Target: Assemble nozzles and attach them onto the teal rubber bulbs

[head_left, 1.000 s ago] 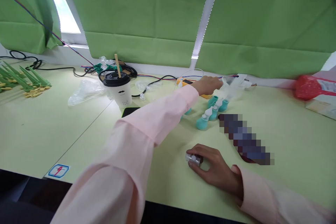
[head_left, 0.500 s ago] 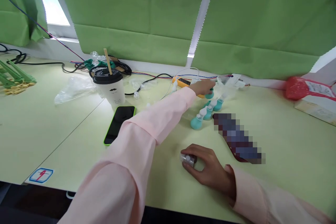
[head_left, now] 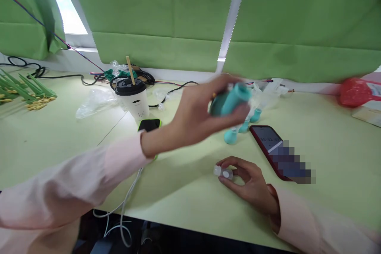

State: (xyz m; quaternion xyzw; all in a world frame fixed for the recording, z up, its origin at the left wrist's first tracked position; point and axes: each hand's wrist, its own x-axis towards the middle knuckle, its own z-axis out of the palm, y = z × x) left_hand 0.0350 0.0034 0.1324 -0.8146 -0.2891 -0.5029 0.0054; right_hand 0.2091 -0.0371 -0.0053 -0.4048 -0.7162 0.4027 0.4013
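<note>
My left hand (head_left: pixel 193 113) is raised over the table, its fingers wrapped round a teal rubber bulb (head_left: pixel 236 97) whose open neck faces right. Close to the tabletop, my right hand (head_left: pixel 250 184) pinches a small clear plastic nozzle piece (head_left: pixel 224 172) with a whitish tip pointing left. Beyond it stand several more teal bulbs (head_left: pixel 230 136) with pale plastic tops, partly hidden behind my left hand. A phone in a dark red case (head_left: pixel 264 137) lies to the right of those bulbs; part of it is blurred out.
A white paper cup (head_left: pixel 135 105) with black lid and straw stands at back left. Beside my left wrist lies a green-edged phone (head_left: pixel 149 125). Clear plastic bags (head_left: pixel 95 103), green plastic parts (head_left: pixel 28 89), a red package (head_left: pixel 355 92) and a white cable (head_left: pixel 131 190) are around.
My left hand has come back from the far row of bulbs and risen nearer to me, carrying a teal bulb. My right hand keeps the nozzle piece; the view has shifted slightly.
</note>
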